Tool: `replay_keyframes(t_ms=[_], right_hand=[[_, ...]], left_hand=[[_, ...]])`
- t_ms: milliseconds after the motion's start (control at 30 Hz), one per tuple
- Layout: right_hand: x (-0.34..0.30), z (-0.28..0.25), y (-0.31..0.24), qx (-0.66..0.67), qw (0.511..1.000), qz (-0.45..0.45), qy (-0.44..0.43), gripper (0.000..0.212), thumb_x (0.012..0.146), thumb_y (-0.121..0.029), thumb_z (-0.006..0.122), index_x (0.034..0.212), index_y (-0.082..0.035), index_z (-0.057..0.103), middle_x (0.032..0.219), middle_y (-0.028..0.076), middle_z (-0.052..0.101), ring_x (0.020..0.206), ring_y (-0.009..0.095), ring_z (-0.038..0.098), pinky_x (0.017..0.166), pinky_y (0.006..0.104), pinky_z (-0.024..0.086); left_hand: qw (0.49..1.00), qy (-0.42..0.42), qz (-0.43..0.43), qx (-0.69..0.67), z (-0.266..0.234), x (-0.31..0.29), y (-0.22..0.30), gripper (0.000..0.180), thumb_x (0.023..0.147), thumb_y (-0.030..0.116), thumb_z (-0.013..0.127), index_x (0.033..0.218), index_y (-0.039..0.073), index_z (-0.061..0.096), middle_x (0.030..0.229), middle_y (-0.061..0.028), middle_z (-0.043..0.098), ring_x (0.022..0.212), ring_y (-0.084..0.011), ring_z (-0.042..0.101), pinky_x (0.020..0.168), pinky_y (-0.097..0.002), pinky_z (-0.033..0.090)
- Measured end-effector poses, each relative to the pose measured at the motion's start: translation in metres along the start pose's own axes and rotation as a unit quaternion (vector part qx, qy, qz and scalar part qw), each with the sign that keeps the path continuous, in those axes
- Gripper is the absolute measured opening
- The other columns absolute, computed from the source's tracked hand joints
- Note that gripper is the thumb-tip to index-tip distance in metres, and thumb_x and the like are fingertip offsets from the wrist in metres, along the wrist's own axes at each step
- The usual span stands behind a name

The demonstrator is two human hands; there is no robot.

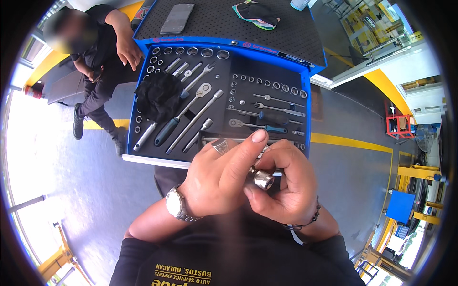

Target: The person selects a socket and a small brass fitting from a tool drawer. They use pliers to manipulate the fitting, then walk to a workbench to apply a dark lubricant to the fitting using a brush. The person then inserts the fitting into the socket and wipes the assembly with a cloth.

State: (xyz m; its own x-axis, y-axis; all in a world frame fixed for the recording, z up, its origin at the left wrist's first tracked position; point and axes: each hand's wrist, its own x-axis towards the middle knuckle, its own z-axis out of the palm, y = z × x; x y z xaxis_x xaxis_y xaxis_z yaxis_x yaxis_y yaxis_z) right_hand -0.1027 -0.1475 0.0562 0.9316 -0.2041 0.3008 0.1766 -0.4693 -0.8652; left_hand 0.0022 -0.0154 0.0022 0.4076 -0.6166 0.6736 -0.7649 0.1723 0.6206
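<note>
The right hand (pixel 285 183) pinches a metal socket (pixel 264 180); the left hand (pixel 214 171) curls beside it, its hold unclear. A loose pinch could drop the socket to the floor (pixel 348 186).

The socket (pixel 263 180) is silver, the drawer (pixel 307 110) blue, the mat (pixel 214 23) dotted black.

This workshop shows in its blue drawer (pixel 308 112) of sockets (pixel 222 55) and ratchets (pixel 167 132) and yellow-striped grey floor (pixel 355 176).
</note>
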Motion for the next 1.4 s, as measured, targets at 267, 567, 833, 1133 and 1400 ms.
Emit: replay_keyframes(t_ms=[267,567,833,1133,1400], right_hand=[[0.004,-0.009,0.006,-0.028,0.999,0.016,-0.020,0.023,0.079,-0.011,0.076,0.094,-0.003,0.061,0.083,0.010,0.065,0.072,0.022,0.066,0.061,0.0298,0.051],[0.004,0.015,0.033,0.234,0.934,0.259,0.078,0.018,0.084,-0.001,0.066,0.102,0.003,0.062,0.086,0.006,0.069,0.079,0.006,0.064,0.064,0.0244,0.052],[0.016,0.014,0.086,0.127,0.965,0.228,-0.006,0.019,0.082,-0.001,0.064,0.100,0.004,0.066,0.090,0.013,0.072,0.078,0.017,0.070,0.068,0.0283,0.055],[0.033,0.032,0.097,-0.003,0.992,0.112,-0.064,0.020,0.084,-0.002,0.066,0.103,0.003,0.065,0.090,0.014,0.070,0.082,0.020,0.070,0.072,0.0313,0.055],[0.049,0.018,0.080,0.072,0.984,0.100,-0.130,0.024,0.092,-0.011,0.069,0.110,0.003,0.064,0.090,0.007,0.068,0.081,0.010,0.066,0.071,0.0255,0.053]], left_hand=[[0.999,0.002,0.031,0.035,0.001,0.001,-0.006,0.073,0.071,0.003,0.068,0.138,-0.008,0.044,0.083,-0.0091,0.065,0.068,-0.0250,0.064,0.059,-0.0359,0.049],[0.999,-0.023,-0.035,-0.021,0.002,-0.003,-0.023,0.043,0.069,-0.001,0.071,0.109,-0.003,0.054,0.094,-0.0138,0.066,0.075,-0.0297,0.065,0.064,-0.0391,0.049],[0.986,-0.112,-0.114,0.050,0.000,-0.008,-0.046,0.021,0.081,0.003,0.069,0.101,0.004,0.060,0.094,-0.0068,0.062,0.082,-0.0277,0.063,0.070,-0.0408,0.049],[0.972,-0.109,-0.200,-0.057,-0.014,-0.025,-0.070,0.018,0.091,0.001,0.063,0.109,-0.001,0.057,0.089,-0.0145,0.067,0.078,-0.0279,0.068,0.070,-0.0362,0.053],[0.925,-0.042,-0.293,-0.239,-0.028,-0.028,-0.065,0.023,0.089,0.002,0.065,0.111,0.001,0.058,0.095,-0.0090,0.070,0.085,-0.0151,0.068,0.074,-0.0310,0.054]])
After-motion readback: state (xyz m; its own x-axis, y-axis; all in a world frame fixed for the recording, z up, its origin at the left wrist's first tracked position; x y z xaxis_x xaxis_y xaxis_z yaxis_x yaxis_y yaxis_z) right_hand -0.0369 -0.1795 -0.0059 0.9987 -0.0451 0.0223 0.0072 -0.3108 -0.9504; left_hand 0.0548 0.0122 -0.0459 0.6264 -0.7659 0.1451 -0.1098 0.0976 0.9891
